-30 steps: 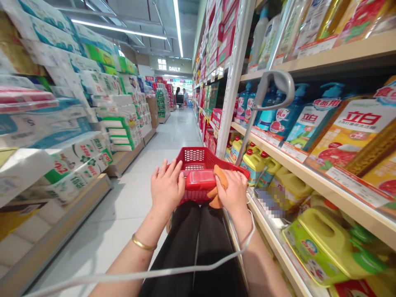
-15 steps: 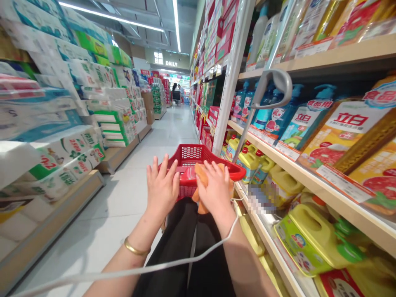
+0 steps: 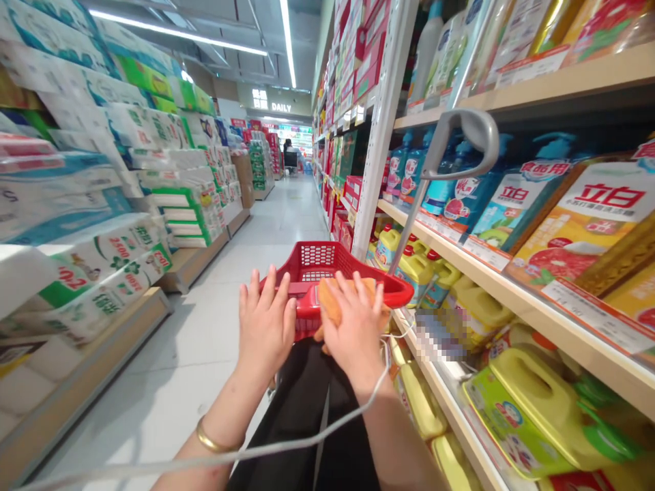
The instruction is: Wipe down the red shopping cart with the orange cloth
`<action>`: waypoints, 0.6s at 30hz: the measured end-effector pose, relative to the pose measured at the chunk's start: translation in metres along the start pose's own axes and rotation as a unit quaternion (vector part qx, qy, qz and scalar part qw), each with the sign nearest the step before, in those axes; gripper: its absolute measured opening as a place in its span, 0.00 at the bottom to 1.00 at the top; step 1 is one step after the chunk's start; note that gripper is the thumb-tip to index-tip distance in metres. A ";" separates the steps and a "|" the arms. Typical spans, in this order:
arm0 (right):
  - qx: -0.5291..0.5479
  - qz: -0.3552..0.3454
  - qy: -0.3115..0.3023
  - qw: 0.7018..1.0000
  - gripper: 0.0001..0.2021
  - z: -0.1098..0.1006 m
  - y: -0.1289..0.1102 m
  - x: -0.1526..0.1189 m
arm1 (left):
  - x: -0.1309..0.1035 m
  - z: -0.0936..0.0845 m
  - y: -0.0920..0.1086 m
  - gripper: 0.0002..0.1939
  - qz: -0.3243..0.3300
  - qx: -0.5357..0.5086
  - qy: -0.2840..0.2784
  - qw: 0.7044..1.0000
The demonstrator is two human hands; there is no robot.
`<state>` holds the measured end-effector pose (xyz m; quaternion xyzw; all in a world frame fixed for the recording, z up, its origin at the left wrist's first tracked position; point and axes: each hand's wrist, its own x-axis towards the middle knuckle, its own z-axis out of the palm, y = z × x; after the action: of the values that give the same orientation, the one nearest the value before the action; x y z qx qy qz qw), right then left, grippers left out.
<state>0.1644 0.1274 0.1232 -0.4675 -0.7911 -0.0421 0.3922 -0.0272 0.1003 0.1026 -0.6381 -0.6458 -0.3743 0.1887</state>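
Observation:
A red plastic shopping basket with a broad rim (image 3: 402, 292) and mesh walls is just in front of my black-clad legs. My left hand (image 3: 263, 317) lies at the left part of its near rim, fingers stretched upward and apart, gripping nothing. Under my right hand (image 3: 353, 324) is a crumpled orange cloth (image 3: 330, 299), pressed against the red rim with the fingers laid over it. The palm hides part of the cloth. Across both forearms runs a white cable (image 3: 297, 442), and a gold bangle (image 3: 207, 436) circles my left wrist.
To the right, shelves (image 3: 512, 259) hold pump bottles and yellow detergent jugs (image 3: 532, 409) close to my arm. A grey loop handle (image 3: 491, 143) on a metal pole stands before them. Tissue packs (image 3: 102, 273) are stacked at left. Down the aisle is a person (image 3: 288, 146).
The view has shifted slightly, with the near shelf goods sliding right in the picture. My right hand and the cloth have moved slightly on the rim. My left hand stays outstretched.

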 end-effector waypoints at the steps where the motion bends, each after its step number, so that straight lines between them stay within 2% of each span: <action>1: 0.012 -0.028 -0.023 0.999 0.24 0.001 -0.010 0.000 | 0.000 -0.001 0.001 0.30 -0.004 0.004 -0.006 1.000; 2: 0.020 -0.043 -0.035 0.998 0.24 0.001 -0.015 0.000 | 0.000 -0.003 0.002 0.30 -0.005 0.007 -0.013 1.000; 4: 0.014 -0.025 -0.027 0.999 0.23 -0.003 -0.006 -0.002 | -0.001 -0.006 0.003 0.30 -0.002 0.009 -0.026 1.000; 8: -0.046 0.117 0.057 0.990 0.23 -0.016 0.045 -0.008 | -0.001 -0.010 0.004 0.30 0.002 0.010 -0.034 0.999; 10: -0.054 0.146 0.082 0.984 0.23 -0.016 0.048 -0.012 | -0.001 -0.009 0.004 0.29 -0.001 0.010 -0.030 1.000; 12: -0.035 0.102 0.060 0.992 0.25 -0.011 0.029 -0.013 | -0.001 -0.008 0.003 0.29 -0.002 0.007 -0.026 1.000; 15: 0.013 -0.022 -0.023 0.999 0.26 0.000 -0.008 -0.012 | -0.001 -0.005 0.001 0.30 0.004 0.007 -0.024 1.000; 17: 0.026 -0.045 -0.043 0.998 0.25 0.001 -0.011 -0.011 | -0.001 -0.004 0.000 0.30 0.008 0.009 -0.021 1.000; 18: 0.022 -0.026 -0.032 0.999 0.23 -0.001 -0.003 -0.010 | -0.002 -0.004 0.000 0.31 0.009 0.011 -0.021 1.000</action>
<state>0.1655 0.1177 0.1184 -0.4390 -0.8159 -0.0201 0.3758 -0.0285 0.0961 0.1042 -0.6498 -0.6476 -0.3523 0.1855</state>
